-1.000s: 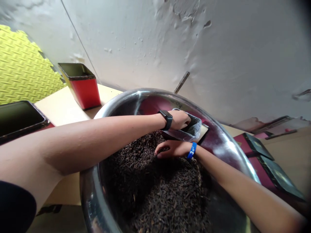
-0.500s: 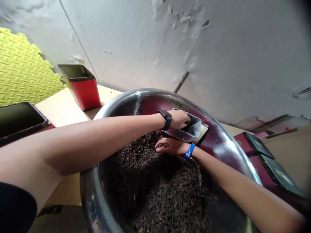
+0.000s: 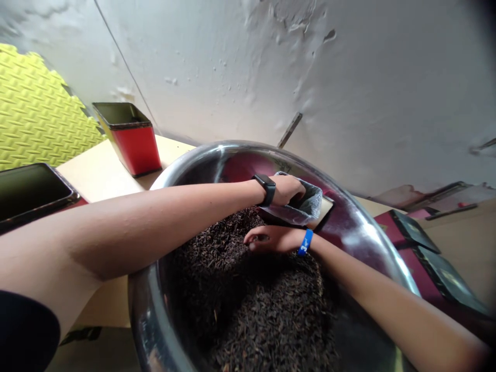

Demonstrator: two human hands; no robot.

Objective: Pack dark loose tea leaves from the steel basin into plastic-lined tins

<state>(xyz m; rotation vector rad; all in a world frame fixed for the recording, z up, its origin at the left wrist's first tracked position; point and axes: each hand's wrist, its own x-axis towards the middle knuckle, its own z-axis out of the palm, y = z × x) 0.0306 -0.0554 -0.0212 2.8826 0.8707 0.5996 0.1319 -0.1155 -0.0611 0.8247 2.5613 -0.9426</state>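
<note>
Left hand (image 3: 285, 190): bent over the mouth of the lined box, fingertips hidden inside, so whether they pinch its wall I cannot tell; the dark watch (image 3: 265, 189) sits at this wrist.
Right hand (image 3: 273, 239): loosely curled, thumb and fingers a little apart, low over the leaves just on the near side of the box; whether it holds any leaves I cannot tell.
Lined box (image 3: 324, 209): tilted inside the basin, toward its far right, clear plastic liner (image 3: 314, 201) around the mouth.
Leaves (image 3: 271, 323): dark, dry-looking, heaped across the basin (image 3: 144, 305).
Latest shift: over the last half second the right hand has slid slightly right and loosened, while left hand and box have hardly moved; I judge this a small adjustment, with the box kept steady.
Red tin (image 3: 137, 150): upright, open, on the tabletop (image 3: 89, 173), far left.
</note>
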